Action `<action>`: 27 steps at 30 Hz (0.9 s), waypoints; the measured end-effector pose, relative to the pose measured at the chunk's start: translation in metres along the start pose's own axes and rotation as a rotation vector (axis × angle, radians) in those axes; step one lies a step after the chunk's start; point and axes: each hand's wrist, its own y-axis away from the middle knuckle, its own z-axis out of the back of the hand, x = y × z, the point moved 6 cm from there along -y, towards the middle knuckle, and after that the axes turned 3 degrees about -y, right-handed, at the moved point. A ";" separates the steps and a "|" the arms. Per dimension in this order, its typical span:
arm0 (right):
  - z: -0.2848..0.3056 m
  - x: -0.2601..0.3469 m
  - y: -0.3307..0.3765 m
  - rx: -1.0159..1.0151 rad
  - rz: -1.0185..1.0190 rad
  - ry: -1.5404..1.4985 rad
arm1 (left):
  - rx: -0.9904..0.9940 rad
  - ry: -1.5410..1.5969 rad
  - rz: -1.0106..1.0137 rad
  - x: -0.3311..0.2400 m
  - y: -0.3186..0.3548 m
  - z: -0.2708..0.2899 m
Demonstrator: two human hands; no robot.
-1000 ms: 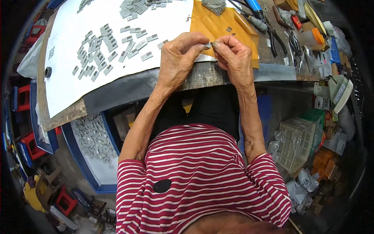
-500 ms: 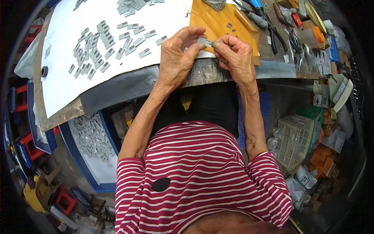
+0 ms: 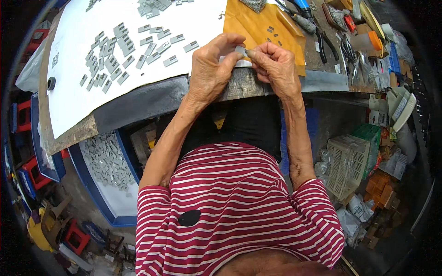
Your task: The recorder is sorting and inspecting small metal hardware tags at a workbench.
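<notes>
Just beyond the table's near edge, my left hand (image 3: 212, 64) pinches a small grey rectangular piece (image 3: 240, 49) between thumb and fingers. My right hand (image 3: 277, 68) is closed at the right end of that piece, its thumb and forefinger pressed together there. Whatever lies between those right fingertips is hidden. Similar grey pieces with dark slots, such as the loose one (image 3: 191, 46) nearest my left hand, lie on white paper (image 3: 69, 101) to the left. Several tiny dark parts (image 3: 270, 29) rest on the yellow-brown paper (image 3: 294, 50) beyond my right hand.
Pliers with dark handles (image 3: 324, 46) and a blue-handled tool (image 3: 302, 7) lie to the right on the table. A black ring (image 3: 51, 83) sits at the paper's left edge. Below the table, a blue tray (image 3: 108, 214) holds many grey pieces. A beige crate (image 3: 348, 158) stands at right.
My right thumb and fingertips have shifted slightly left over the end of the grey piece, covering its dark slot. My left hand still holds the piece in nearly the same place.
</notes>
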 end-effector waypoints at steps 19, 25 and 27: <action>0.004 -0.004 -0.001 0.226 -0.068 -0.042 | 0.089 0.120 0.100 0.006 0.002 -0.006; 0.004 -0.001 0.000 0.224 -0.062 -0.004 | 0.109 0.089 0.115 0.005 0.002 -0.006; 0.005 -0.002 0.000 0.208 -0.077 -0.015 | 0.112 0.087 0.113 0.005 0.002 -0.007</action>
